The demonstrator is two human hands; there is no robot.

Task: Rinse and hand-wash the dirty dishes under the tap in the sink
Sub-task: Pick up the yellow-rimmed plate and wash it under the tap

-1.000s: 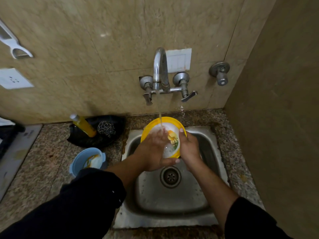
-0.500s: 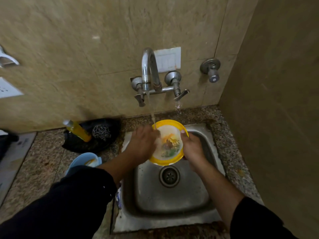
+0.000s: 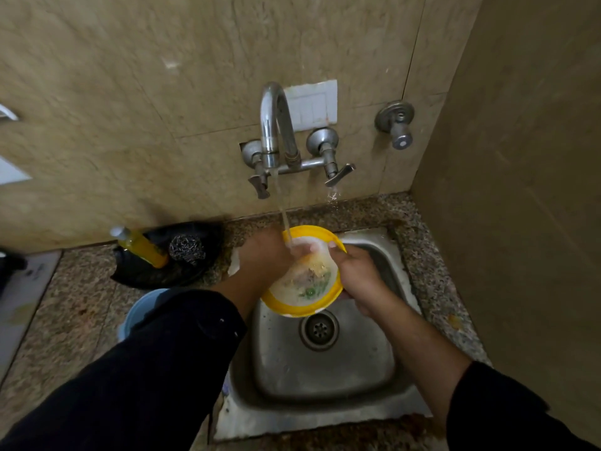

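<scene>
A yellow-rimmed plate [image 3: 302, 307] with a printed white centre is held tilted over the steel sink [image 3: 325, 379]. Water runs from the chrome tap [image 3: 274, 125] onto the plate's upper part. My left hand [image 3: 263, 258] grips the plate's left edge, with its fingers hidden behind the rim. On the right edge sits my right hand [image 3: 359, 278], thumb resting on the plate's face. The drain [image 3: 319, 328] lies just below the plate.
A yellow liquid bottle [image 3: 140, 244] and a steel scrubber [image 3: 187, 249] rest on a black tray [image 3: 156, 275] left of the sink. A light blue bowl [image 3: 143, 307] sits partly under my left sleeve. A wall stands close on the right.
The plate has tilted and dropped lower toward the drain. My left hand moved off the plate's face to its left edge, and the water now lands on the plate's top.
</scene>
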